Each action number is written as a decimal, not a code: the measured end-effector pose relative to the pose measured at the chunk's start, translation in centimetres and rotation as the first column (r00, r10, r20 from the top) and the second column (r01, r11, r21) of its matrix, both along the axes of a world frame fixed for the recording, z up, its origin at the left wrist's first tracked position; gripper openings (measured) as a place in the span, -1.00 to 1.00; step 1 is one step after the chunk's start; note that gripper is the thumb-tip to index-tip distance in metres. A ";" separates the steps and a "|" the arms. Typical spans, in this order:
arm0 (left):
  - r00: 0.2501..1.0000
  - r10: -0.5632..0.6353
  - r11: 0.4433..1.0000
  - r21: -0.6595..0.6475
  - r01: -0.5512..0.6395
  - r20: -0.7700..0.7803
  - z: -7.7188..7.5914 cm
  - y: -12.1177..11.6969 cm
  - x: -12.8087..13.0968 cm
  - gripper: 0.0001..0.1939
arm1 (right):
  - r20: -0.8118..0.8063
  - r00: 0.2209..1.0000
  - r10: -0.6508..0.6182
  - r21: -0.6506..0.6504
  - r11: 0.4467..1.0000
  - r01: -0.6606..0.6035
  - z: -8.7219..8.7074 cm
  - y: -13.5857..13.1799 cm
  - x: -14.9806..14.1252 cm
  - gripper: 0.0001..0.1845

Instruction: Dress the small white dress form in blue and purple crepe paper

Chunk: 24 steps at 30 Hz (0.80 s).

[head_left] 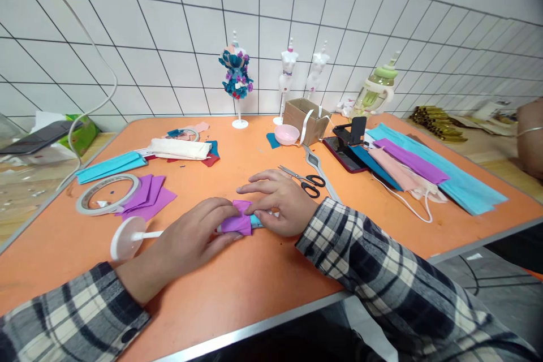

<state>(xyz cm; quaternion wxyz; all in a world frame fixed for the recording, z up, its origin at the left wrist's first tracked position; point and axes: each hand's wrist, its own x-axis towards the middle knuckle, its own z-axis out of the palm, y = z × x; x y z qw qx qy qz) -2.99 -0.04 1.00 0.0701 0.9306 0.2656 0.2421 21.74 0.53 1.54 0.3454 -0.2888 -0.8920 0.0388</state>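
A small dress-form mannequin lies on its side on the orange table, its white round base pointing left. My left hand is closed around its body, thumb below and fingers above. A purple piece of crepe paper wraps over the form, with a light-blue part showing at its right. My right hand touches the purple piece with its index finger, thumb close by at the blue part, and its other fingers stretched out above. Much of the mannequin is hidden under both hands.
Black-handled scissors lie beyond my right hand. At left are a tape roll and purple sheets. A decorated mannequin, a cardboard box and a pink bowl stand behind. Coloured sheets and a phone lie right.
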 end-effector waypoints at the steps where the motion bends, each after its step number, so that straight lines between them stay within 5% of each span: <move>1: 1.000 -0.011 1.000 0.024 0.011 -0.006 0.0 0.0 0.0 -0.75 | 0.015 1.000 0.001 -0.006 1.000 -0.001 0.1 -0.1 0.0 -0.75; 6: 0.999 -0.038 0.986 0.159 0.044 -0.038 -0.2 0.0 -0.1 -0.72 | 0.064 0.998 0.017 -0.235 0.972 -0.002 1.0 -0.2 0.4 -0.72; 12: 0.998 -0.043 0.968 0.245 0.051 -0.036 -0.1 -0.2 0.2 -0.77 | 0.008 0.999 0.041 -0.545 0.838 -0.030 1.4 0.4 0.8 -0.76; 24: 0.997 -0.062 0.985 0.159 0.070 -0.054 0.0 0.0 0.4 -0.70 | -0.147 0.986 -0.074 -0.600 0.800 -0.029 1.0 -0.1 0.0 -0.76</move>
